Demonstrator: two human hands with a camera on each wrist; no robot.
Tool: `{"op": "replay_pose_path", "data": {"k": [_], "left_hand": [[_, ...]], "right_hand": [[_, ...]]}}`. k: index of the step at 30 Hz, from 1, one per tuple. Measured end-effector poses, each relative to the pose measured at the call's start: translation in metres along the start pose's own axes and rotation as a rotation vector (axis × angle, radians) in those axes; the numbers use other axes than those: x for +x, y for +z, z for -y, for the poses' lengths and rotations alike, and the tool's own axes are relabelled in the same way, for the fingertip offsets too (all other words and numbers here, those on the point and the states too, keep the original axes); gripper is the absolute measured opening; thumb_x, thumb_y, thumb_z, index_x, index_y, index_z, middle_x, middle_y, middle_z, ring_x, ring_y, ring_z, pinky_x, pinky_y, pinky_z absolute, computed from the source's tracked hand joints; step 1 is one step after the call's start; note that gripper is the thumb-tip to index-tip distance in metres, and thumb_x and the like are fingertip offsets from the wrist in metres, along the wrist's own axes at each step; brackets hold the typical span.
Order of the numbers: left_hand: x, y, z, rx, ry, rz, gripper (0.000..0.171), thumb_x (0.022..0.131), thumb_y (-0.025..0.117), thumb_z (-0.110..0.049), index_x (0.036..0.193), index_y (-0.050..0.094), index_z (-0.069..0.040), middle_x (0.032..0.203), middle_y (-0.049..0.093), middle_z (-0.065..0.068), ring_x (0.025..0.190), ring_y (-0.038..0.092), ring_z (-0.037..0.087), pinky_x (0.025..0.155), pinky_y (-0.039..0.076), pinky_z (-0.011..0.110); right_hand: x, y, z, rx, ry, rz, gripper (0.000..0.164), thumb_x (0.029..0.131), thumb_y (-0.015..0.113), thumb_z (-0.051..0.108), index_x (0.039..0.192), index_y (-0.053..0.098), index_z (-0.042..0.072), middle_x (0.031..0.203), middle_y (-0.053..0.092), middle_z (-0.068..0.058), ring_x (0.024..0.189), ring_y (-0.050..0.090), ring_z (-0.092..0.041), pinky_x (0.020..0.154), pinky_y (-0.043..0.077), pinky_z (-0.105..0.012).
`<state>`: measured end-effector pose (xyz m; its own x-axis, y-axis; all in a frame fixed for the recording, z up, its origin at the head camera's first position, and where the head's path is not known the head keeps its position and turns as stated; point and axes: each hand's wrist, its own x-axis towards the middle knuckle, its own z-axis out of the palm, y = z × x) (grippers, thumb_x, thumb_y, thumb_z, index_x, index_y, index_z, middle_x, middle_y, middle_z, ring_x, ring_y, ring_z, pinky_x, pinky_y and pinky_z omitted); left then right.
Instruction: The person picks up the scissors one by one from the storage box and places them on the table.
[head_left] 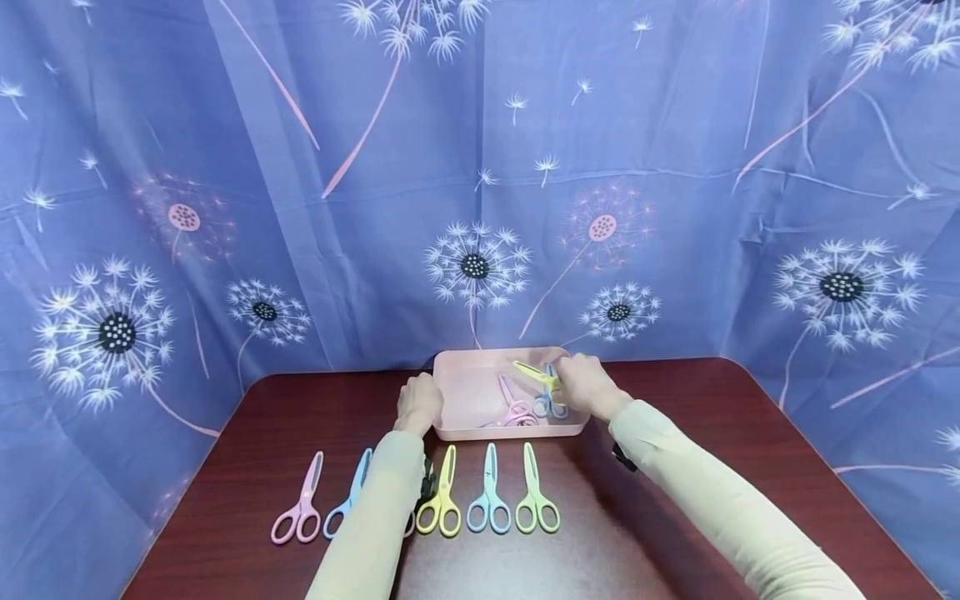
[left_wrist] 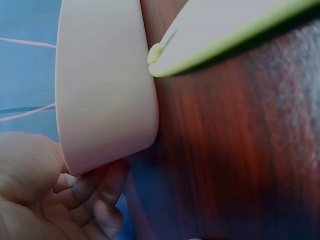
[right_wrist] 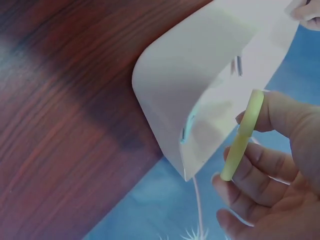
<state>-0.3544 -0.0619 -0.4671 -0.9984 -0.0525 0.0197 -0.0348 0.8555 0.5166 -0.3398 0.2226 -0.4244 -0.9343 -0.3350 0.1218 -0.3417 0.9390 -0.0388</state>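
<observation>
A pale pink tray [head_left: 467, 390] stands at the back of the table. My left hand [head_left: 418, 403] grips its left end; in the left wrist view the fingers curl around the wall at a corner. Over the tray's right end, my right hand [head_left: 588, 385] holds yellow scissors [head_left: 534, 372], their blades pointing left. The right wrist view shows the yellow handle [right_wrist: 242, 136] pinched between thumb and fingers. Inside the tray lie pink scissors [head_left: 516, 407] and blue scissors [head_left: 542, 406], the blue pair partly hidden by the yellow one.
In front of the tray runs a row: purple scissors [head_left: 301, 508], blue scissors [head_left: 347, 504], yellow scissors [head_left: 442, 500], another blue pair [head_left: 489, 496] and green scissors [head_left: 534, 496]. My left sleeve [head_left: 375, 517] covers part of the row. A blue dandelion cloth [head_left: 375, 250] hangs behind the table [head_left: 675, 467].
</observation>
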Motion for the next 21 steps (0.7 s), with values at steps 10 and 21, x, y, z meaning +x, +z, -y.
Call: {"op": "replay_pose_path", "data": {"k": [10,21], "left_hand": [[0.002,-0.001,0.001,-0.003,0.002,0.031,0.026,0.095,0.050,-0.005,0.079,0.069,-0.002,0.084,0.068,0.018,0.080,0.067,0.035,0.066,0.054,0.042],[0.002,-0.002,0.002,-0.003,-0.009,0.043,0.027,0.094,0.050,-0.006,0.074,0.068,-0.004,0.084,0.068,0.019,0.079,0.067,0.035,0.065,0.054,0.041]], "right_hand": [[-0.027,-0.018,-0.002,0.021,-0.071,-0.117,0.032,0.074,0.085,0.023,0.069,0.056,0.012,0.055,0.048,0.003,0.052,0.050,-0.018,0.055,0.047,-0.041],[-0.046,-0.029,0.003,0.063,-0.093,-0.157,0.034,0.074,0.079,0.016,0.059,0.049,0.014,0.053,0.042,0.004,0.053,0.041,-0.017,0.050,0.038,-0.034]]}}
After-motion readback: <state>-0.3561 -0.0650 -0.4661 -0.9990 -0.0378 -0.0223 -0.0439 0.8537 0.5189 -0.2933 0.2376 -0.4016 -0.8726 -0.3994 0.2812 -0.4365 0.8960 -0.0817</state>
